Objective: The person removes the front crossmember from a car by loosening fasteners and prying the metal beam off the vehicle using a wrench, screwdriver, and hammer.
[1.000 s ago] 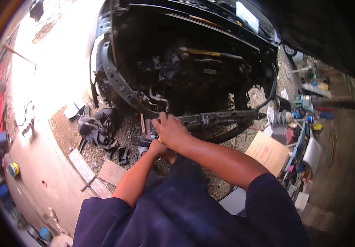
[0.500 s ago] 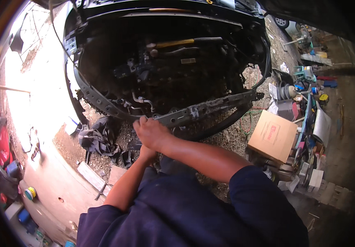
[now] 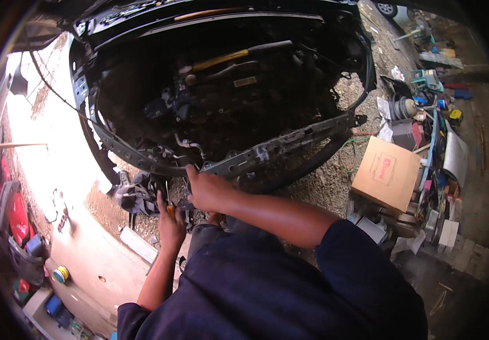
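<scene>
My left hand point(image 3: 171, 228) is below the front of a stripped car bay, closed round what looks like a screwdriver point(image 3: 171, 209) with an orange handle, its thin shaft pointing up. My right hand point(image 3: 207, 191) is at the metal crossbar point(image 3: 244, 162) along the bay's near edge. One finger reaches up to the bar; the others are curled, and whatever they hold is hidden. Behind the bar, a bent metal pipe point(image 3: 190, 144) sits in the dark bay. Farther back lies a hammer point(image 3: 221, 59) with a yellow and black handle.
A dark crumpled cloth or bag point(image 3: 134, 195) lies on the gravel left of my hands. To the right, a cardboard box point(image 3: 389, 175) stands beside scattered tools and parts. A pale panel point(image 3: 86, 255) covers the ground at lower left, with a small round tin point(image 3: 61, 274) on it.
My hands were together at the crossbar; the left has drawn back down and left, showing the orange-handled tool. My right hand stays at the bar, lower. The view has shifted slightly.
</scene>
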`<state>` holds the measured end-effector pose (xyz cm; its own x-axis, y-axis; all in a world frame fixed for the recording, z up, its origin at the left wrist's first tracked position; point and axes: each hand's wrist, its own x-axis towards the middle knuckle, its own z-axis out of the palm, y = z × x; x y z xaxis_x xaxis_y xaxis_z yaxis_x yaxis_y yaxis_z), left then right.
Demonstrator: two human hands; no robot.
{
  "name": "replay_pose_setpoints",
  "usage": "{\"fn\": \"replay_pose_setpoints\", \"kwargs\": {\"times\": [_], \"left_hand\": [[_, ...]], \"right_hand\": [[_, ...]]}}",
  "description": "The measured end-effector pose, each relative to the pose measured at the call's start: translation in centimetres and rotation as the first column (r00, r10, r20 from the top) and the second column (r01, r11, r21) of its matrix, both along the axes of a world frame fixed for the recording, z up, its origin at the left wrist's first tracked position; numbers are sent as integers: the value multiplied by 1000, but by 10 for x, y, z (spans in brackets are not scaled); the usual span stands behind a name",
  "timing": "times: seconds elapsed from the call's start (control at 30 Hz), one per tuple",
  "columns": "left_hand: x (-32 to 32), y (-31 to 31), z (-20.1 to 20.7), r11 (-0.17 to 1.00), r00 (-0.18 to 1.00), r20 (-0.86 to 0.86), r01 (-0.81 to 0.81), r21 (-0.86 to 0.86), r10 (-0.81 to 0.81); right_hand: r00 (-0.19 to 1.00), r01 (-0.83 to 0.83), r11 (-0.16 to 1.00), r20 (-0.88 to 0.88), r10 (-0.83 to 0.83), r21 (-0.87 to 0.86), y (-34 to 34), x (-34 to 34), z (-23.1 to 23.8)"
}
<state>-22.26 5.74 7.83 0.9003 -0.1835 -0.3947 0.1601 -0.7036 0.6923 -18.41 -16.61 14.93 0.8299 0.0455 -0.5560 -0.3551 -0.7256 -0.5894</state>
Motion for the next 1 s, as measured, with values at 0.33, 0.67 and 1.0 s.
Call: {"fn": "replay_pose_setpoints", "kwargs": {"times": [0.33,0.67,1.0], "left_hand": [[46,-68,-49,943,940,71,331,30,-333],[66,-66,-89,885,876,131,463,47,-465],[72,-62,-81,715,688,201,688,124,-697]], "right_hand": [[953,-302,951,-31,300,-64,14,8,43],[934,-354,905,-37,355,-238,17,15,-21],[839,-496,824,92,536,-275,14,17,-18]]}}
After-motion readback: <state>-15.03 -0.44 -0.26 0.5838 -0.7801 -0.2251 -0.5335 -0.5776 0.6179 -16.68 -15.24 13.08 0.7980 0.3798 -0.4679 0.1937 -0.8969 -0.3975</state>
